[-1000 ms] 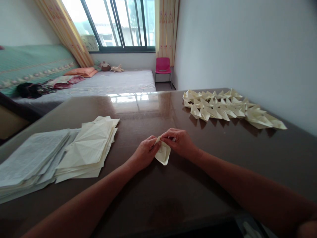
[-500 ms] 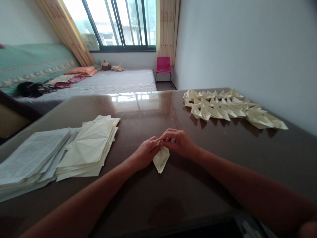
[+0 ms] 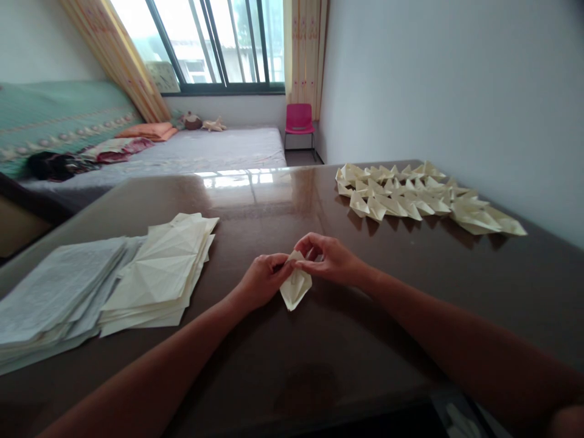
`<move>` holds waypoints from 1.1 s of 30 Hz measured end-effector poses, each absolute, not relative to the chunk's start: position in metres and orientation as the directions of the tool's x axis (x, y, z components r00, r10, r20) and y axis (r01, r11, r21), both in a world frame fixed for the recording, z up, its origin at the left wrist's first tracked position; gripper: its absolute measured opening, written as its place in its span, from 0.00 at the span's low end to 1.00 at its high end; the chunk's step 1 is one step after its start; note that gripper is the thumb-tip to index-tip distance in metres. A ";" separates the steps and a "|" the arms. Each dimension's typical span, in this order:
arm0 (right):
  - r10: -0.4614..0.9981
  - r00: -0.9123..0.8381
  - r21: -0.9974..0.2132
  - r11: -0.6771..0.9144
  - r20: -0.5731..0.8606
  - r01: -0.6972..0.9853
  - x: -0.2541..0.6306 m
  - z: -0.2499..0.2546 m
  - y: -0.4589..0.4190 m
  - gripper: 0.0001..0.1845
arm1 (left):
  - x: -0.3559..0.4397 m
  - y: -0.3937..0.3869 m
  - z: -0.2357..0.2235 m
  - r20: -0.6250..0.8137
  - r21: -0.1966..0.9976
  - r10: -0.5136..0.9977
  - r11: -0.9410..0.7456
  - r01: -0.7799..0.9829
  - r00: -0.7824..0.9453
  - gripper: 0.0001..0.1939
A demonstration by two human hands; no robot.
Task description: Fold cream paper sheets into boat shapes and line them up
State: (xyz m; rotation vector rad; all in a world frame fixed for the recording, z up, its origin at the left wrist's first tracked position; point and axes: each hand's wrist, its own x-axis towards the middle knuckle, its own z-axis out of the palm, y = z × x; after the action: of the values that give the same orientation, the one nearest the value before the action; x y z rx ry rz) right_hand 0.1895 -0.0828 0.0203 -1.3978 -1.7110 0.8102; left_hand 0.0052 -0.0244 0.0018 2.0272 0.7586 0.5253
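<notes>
A small cream piece of folded paper [image 3: 295, 289], pointed at its near end, is held between both hands over the middle of the brown table. My left hand [image 3: 264, 280] is closed on its left edge, the thumb lying across the upper part. On the far right side my right hand [image 3: 329, 260] pinches it with thumb and fingers, close to the left thumb. The fingers partly cover the paper's upper half. Its lower part shows an opened fold with raised edges.
At the left of the table [image 3: 255, 377] lie a stack of creased cream sheets [image 3: 159, 267] and a stack of greyish printed paper [image 3: 59, 286]. Rows of folded paper pieces [image 3: 401, 198] stand at the back right, near the wall. A bed [image 3: 237, 146] and pink chair [image 3: 299, 118] are beyond.
The folded paper's near tip has swung left and its opened face shows more. My right fingers have shifted over its far end, and the left hand has slid slightly left.
</notes>
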 end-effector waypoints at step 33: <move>0.939 -0.118 -0.728 0.327 0.324 0.603 0.187 0.011 -0.082 0.04 | 0.006 -0.025 0.004 0.183 0.738 0.673 -0.576 0.353 0.717 0.18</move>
State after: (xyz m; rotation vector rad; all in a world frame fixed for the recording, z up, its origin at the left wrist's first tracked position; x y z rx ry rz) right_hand 0.1870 -0.0823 0.0113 -1.3695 -1.8201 0.5492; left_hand 0.0062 -0.0250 0.0038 2.2212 0.7742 0.5919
